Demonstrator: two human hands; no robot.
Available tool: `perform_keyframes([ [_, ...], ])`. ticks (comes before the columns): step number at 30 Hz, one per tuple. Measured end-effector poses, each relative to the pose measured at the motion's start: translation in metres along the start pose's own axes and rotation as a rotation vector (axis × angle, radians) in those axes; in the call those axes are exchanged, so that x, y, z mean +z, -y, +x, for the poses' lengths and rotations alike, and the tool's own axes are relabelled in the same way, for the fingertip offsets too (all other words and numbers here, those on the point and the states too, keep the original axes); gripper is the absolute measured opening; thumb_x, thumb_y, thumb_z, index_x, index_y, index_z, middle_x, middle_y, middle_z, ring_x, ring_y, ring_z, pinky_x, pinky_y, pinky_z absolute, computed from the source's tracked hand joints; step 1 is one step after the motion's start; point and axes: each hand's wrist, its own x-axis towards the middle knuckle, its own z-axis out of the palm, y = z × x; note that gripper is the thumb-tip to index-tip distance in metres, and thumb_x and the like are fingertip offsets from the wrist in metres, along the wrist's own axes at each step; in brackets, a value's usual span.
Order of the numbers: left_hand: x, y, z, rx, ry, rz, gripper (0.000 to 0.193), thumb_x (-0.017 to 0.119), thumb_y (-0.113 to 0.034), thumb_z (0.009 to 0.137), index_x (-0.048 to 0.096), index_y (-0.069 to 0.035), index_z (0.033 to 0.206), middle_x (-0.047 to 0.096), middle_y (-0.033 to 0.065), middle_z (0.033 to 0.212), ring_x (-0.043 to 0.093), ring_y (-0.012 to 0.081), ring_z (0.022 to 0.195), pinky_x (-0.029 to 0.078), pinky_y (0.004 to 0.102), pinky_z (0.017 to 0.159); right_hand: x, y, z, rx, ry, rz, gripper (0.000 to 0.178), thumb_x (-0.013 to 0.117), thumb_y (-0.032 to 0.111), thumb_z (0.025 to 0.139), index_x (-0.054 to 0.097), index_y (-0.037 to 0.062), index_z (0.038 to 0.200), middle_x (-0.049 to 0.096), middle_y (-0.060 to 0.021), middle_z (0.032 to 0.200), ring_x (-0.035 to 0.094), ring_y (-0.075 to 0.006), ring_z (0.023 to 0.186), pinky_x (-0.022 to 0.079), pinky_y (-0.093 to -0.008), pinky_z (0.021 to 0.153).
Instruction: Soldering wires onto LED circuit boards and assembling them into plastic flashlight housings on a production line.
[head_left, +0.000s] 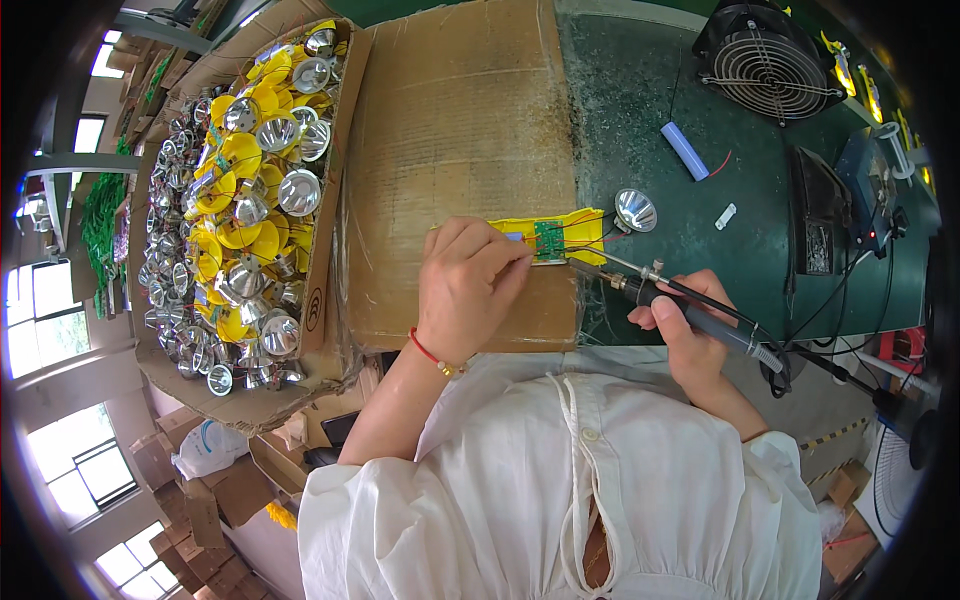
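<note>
I count two hands of mine: my left hand (pixel 468 285) and my right hand (pixel 692 330). There is one soldering iron (pixel 690 308), one yellow part (pixel 555 232) with one small green circuit board (pixel 547 240) on it, and one loose silver reflector (pixel 635 209) just right of it. Farther right on the bench (pixel 640 90) lie one blue battery (pixel 685 151) and one small white clip (pixel 725 216). One fan (pixel 765 60) stands far right. One cardboard box (pixel 330 230) on the left holds too many reflectors to count.

Person: loose white short-sleeved blouse (pixel 560 480), small front button, thin drawstring cords at the neckline. Left hand (pixel 465 290): red cord bracelet (pixel 432 355) with gold bead at wrist. Forearms bare.
</note>
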Motion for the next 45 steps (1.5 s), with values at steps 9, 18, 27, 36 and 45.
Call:
perform_keyframes([
  [9,-0.002,-0.002,0.002,0.01,-0.001,-0.002,0.009,0.066,-0.006,0.063,0.063,-0.01,0.071,0.055,0.0012,0.069,0.051,0.0208,0.074,0.038,0.0322,0.065,-0.003,0.002,0.002,-0.034,-0.104,0.137,0.015,0.055,0.007,0.08,0.044,-0.002,0.085,0.054,-0.0111,0.067,0.057,-0.0164,0.058,0.051,-0.03,0.057],
  [18,-0.038,0.019,0.015,-0.089,0.389,0.243,0.039,0.064,-0.015,0.06,0.058,-0.01,0.098,0.054,0.0088,0.09,0.053,0.0268,0.086,0.046,0.0364,0.072,-0.025,0.002,0.024,-0.081,-0.254,0.103,0.015,0.055,0.011,0.081,0.045,-0.0007,0.085,0.053,-0.01,0.063,0.054,-0.0168,0.053,0.047,-0.0287,0.053],
  [27,-0.021,0.097,0.181,-0.328,0.018,0.367,0.03,0.065,-0.026,0.065,0.061,-0.006,0.088,0.056,0.0126,0.091,0.056,0.0281,0.087,0.047,0.0363,0.074,-0.037,-0.014,0.045,-0.139,-0.317,0.079,0.013,0.052,0.012,0.083,0.045,0.0013,0.082,0.051,-0.0073,0.06,0.053,-0.0151,0.052,0.042,-0.023,0.048],
  [36,0.014,0.14,0.27,-0.486,-0.003,0.497,0.051,0.067,-0.036,0.068,0.05,-0.009,0.108,0.056,0.0118,0.101,0.056,0.0255,0.095,0.047,0.0353,0.079,-0.034,-0.018,0.051,-0.098,-0.354,0.036,0.016,0.055,0.015,0.082,0.045,0.0027,0.082,0.05,-0.0054,0.059,0.053,-0.0145,0.051,0.04,-0.0215,0.046],
  [45,-0.226,0.106,0.179,-0.269,0.535,0.795,0.019,0.067,-0.015,0.063,0.065,-0.013,0.082,0.062,0.0096,0.087,0.058,0.026,0.086,0.045,0.0364,0.078,-0.03,-0.015,0.049,-0.092,-0.295,0.0,0.012,0.051,0.014,0.084,0.046,0.0035,0.083,0.052,-0.0042,0.06,0.055,-0.0131,0.055,0.039,-0.0197,0.047],
])
